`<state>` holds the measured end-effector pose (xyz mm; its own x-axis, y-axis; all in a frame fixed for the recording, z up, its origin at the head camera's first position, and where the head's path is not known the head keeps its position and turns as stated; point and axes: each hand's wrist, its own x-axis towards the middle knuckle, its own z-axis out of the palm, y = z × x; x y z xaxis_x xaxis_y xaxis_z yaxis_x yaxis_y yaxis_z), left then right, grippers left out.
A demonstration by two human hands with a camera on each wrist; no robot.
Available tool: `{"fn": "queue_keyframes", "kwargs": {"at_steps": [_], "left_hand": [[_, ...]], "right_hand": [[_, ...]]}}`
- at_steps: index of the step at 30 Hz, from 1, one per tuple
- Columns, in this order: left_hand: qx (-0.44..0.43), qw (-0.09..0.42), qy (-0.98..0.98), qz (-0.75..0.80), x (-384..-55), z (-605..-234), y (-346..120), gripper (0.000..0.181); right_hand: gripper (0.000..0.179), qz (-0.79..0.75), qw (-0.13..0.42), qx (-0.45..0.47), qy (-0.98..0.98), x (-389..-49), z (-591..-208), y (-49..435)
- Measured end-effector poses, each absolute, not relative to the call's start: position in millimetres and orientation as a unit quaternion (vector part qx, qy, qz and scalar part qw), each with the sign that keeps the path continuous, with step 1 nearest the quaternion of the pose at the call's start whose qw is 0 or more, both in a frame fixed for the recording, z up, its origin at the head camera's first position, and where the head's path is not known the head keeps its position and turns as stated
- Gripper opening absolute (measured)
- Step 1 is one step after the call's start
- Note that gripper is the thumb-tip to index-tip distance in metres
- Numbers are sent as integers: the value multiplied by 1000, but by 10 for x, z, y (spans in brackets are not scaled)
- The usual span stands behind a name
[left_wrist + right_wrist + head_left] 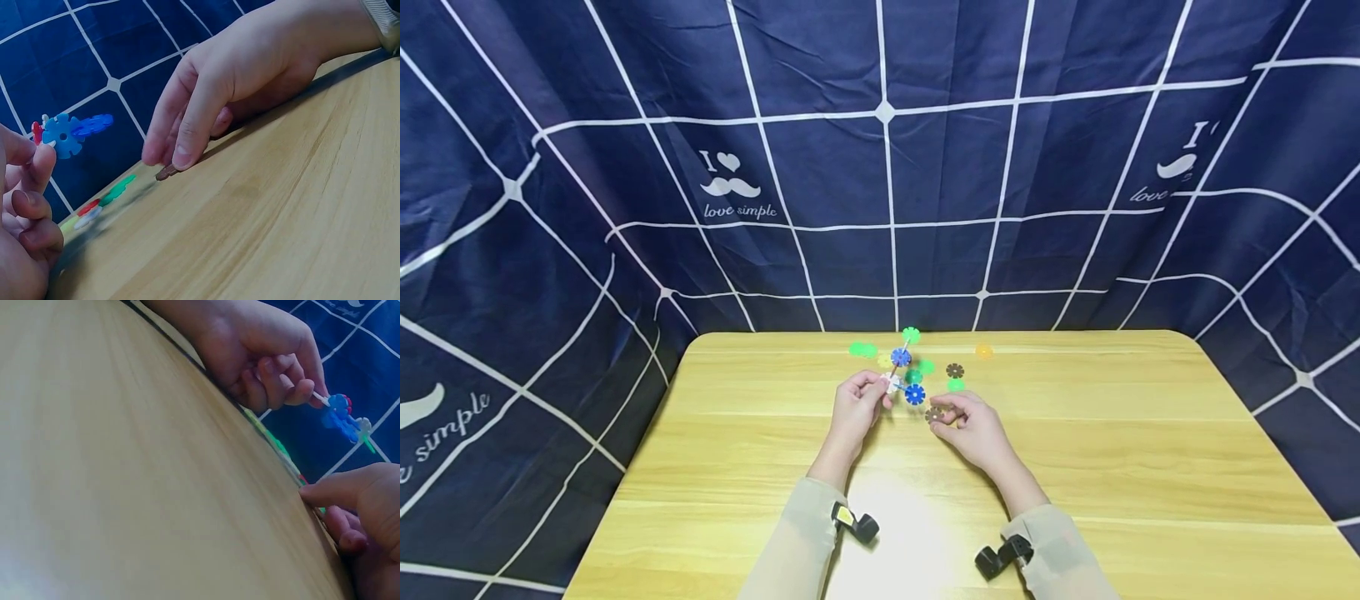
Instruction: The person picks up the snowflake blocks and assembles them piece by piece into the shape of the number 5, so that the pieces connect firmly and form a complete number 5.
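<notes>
Chain of plastic discs (901, 357), partly built by the look of it, is held up off the bench (1150, 467), with several pieces already slotted together edge to edge at differing angles. Taking the chain as the middle of a clock, twelve pointing away from the person, its green disc (912, 334) sits at twelve and a bright blue disc (914, 394) at five. The left hand (853, 412), at eight, pinches the chain by its white disc (891, 382) between thumb and fingertips; the right hand (970, 429), at four, has thumb and fingers closed to a narrow pinch on a brown disc (934, 415), apart from the chain and, I judge, not yet joined. Loose pieces suggest more could be added: a pair of green discs (862, 350) at ten, an orange disc (983, 352) between two and three, and another brown disc (955, 371) at three. Each piece is thin, flat and flower-like, with a notched rim; the left wrist view shows a round centre hole in a light blue disc (63, 137). Pale, smooth wood grain marks the bench, while the dark blue curtain (955, 167) behind shows soft creases and white grid lines.
</notes>
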<state>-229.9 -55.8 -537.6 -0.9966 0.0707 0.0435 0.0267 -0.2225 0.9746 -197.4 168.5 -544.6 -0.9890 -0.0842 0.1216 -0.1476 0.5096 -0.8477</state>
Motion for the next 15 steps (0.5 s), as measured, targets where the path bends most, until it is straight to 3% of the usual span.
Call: {"fn": "queue_keyframes", "kwargs": {"at_steps": [7, 15], "left_hand": [[32, 15, 619, 785, -2296, -5364, -552, 11], [30, 23, 612, 790, -2286, -5350, -548, 12]], "right_hand": [[31, 443, 58, 87, -890, -1955, -5439, 1708], [25, 509, -3, 86, -857, -1968, -5434, 1796]]}}
